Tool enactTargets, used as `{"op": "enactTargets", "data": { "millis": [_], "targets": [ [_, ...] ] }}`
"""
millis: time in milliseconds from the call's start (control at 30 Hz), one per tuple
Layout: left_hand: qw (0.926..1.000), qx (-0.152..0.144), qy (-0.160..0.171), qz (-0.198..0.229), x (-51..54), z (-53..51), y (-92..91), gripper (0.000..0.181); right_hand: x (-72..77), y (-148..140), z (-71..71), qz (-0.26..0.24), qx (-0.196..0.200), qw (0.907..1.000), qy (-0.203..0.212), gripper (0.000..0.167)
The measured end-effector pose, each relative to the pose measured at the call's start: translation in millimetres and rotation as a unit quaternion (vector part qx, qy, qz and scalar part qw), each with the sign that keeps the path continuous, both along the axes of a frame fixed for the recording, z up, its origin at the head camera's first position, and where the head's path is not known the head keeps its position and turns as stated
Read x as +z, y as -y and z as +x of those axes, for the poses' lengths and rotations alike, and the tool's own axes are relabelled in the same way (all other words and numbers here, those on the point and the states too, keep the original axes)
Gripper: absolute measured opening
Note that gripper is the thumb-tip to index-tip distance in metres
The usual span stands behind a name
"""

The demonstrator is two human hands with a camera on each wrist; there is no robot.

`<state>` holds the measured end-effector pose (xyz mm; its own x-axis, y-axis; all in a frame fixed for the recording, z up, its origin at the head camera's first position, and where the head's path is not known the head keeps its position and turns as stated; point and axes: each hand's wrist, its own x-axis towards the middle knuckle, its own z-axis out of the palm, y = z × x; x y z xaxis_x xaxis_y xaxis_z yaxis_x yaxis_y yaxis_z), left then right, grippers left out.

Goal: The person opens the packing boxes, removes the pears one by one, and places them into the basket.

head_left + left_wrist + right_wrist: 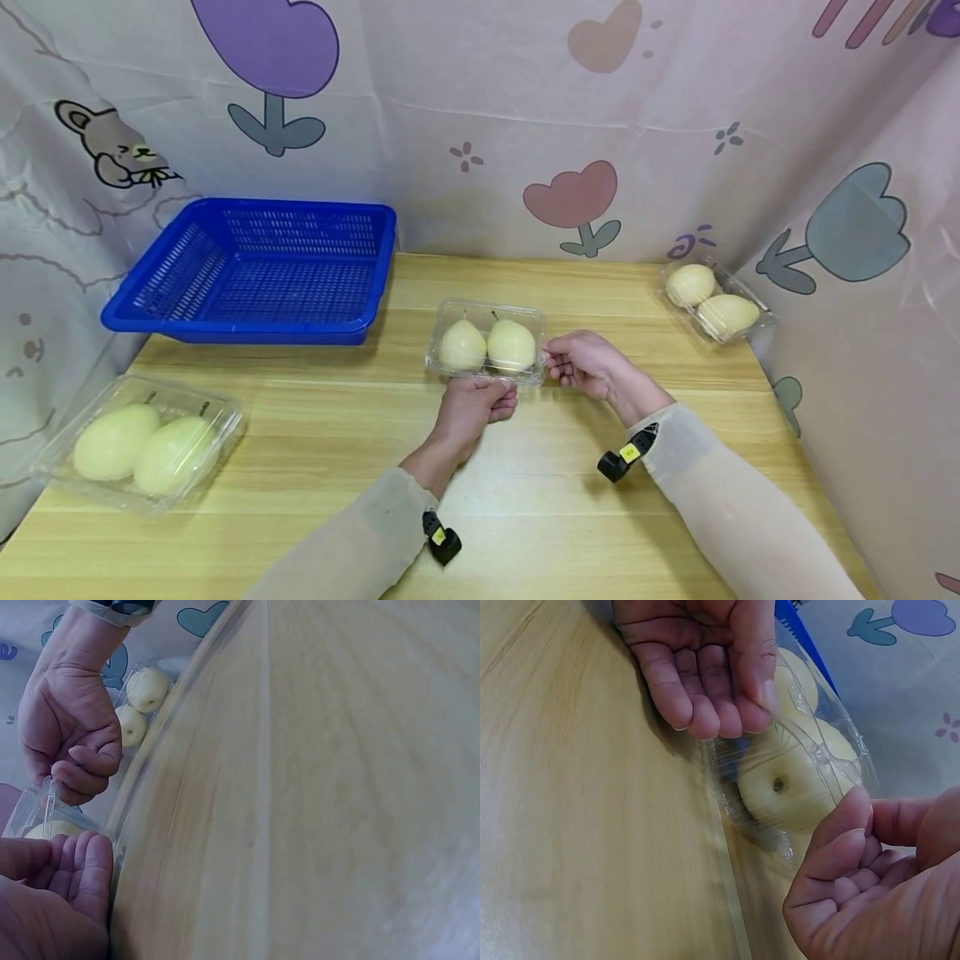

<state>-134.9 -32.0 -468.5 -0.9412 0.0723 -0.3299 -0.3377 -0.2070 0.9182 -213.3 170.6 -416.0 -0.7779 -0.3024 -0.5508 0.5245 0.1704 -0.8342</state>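
Observation:
Two pale yellow pears [512, 346] sit side by side in a clear plastic clamshell box [486, 307] at mid-table. My left hand [468, 412] pinches the box's near edge between thumb and fingers. At its right side, my right hand [588, 367] pinches the edge near the corner. In the right wrist view, thumb and index of the right hand [877, 877] meet at the clear rim, and the left thumb presses the rim against its fingers. The left wrist view shows both hands at the box, with the left hand [52, 907] partly covering it.
A blue plastic basket [247, 333] stands at the back left. Another clear box with two pears [116, 442] lies at the front left. A third box of two pears [727, 315] sits at the back right, by the patterned curtain [465, 100] behind the wooden table [315, 483].

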Motion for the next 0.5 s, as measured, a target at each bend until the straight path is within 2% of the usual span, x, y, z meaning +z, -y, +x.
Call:
{"op": "enactTargets", "data": {
  "millis": [500],
  "targets": [
    [0.9999,-0.004,-0.004,-0.008,3.9,2.7,-0.4,0.024,3.8,-0.1,0.0,0.012,0.012,0.9999,0.000,0.028]
  ]
}}
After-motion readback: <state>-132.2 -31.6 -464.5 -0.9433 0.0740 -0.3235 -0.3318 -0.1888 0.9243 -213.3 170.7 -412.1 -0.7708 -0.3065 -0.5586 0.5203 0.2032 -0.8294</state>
